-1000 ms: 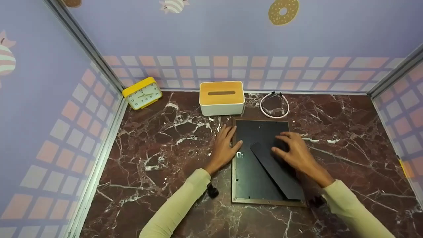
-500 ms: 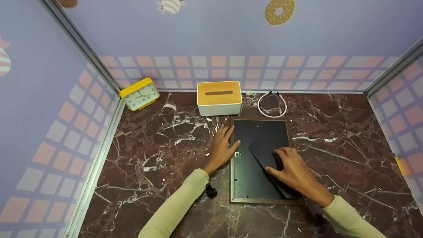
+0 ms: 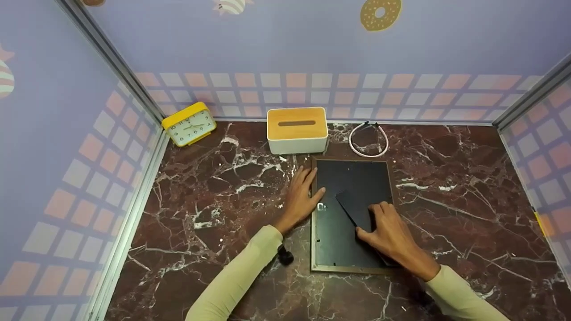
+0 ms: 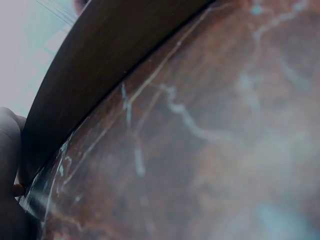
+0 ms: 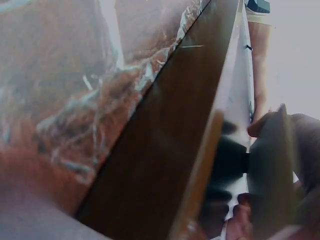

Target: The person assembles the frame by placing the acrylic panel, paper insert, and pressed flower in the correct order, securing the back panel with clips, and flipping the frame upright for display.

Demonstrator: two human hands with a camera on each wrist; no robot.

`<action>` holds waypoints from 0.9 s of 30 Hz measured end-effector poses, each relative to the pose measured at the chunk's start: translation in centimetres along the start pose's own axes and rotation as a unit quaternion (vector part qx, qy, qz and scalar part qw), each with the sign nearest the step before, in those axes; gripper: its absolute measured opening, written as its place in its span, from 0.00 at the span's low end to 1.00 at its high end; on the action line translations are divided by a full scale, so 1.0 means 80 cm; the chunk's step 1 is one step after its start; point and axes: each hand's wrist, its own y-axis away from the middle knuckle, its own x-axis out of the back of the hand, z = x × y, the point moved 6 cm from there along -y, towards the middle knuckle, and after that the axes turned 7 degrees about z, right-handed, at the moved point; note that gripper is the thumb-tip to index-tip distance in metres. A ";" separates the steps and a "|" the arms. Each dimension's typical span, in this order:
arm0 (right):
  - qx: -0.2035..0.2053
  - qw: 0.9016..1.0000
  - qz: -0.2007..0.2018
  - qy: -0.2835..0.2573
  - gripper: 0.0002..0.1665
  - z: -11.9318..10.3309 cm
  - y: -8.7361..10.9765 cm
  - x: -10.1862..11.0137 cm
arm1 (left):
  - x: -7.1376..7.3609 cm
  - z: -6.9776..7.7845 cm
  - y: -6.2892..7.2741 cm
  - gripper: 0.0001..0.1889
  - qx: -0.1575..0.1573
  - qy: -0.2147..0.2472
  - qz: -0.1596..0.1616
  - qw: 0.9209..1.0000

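Note:
A picture frame (image 3: 343, 263) lies face down, its black backing up and its brown edge showing. A black easel stand (image 3: 350, 203) slants across the backing. My right hand (image 3: 392, 234) grips this stand across its width, thumb at the left edge and fingers at the right; its lower part is mostly hidden under the hand. In the right wrist view the stand (image 5: 270, 175) is tilted up from the backing. With straight fingers, my left hand (image 3: 299, 200) rests along the left edge of the frame, thumb over onto the backing. The frame's side (image 4: 100, 60) fills the left wrist view's upper left.
Behind the frame stands a white tissue box (image 3: 298, 146) with a wooden lid. A pale headband (image 3: 369, 155) lies to its right. A yellow alarm clock (image 3: 189, 125) leans in the back left corner. Patterned walls border the dark red marbled table (image 3: 223, 187).
My right hand has come down and left from the frame's right side onto the stand and grips it. The stand's gap to the backing looks narrower. My left hand stays put.

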 end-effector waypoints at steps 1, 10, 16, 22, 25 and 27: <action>-0.003 1.000 0.004 -0.003 0.34 0.001 0.000 0.000 | 0.000 -0.001 -0.001 0.37 0.001 0.003 0.001 1.000; -0.004 0.999 0.028 -0.033 0.34 0.003 -0.003 -0.001 | 0.012 -0.006 -0.007 0.36 0.034 0.074 0.011 0.997; 0.010 0.997 0.058 -0.047 0.33 0.002 -0.001 0.009 | 0.008 -0.027 -0.009 0.32 0.025 0.085 0.038 0.995; 0.053 0.992 0.099 -0.056 0.34 -0.004 -0.005 0.029 | 0.029 -0.004 0.000 0.31 0.062 0.188 0.022 0.980; 0.070 0.989 0.117 -0.060 0.34 -0.006 -0.008 0.040 | 0.045 0.021 0.003 0.32 0.115 0.290 -0.014 0.950; 0.081 0.986 0.128 -0.063 0.35 -0.007 -0.011 0.046 | 0.050 0.028 0.003 0.31 0.142 0.344 -0.024 0.928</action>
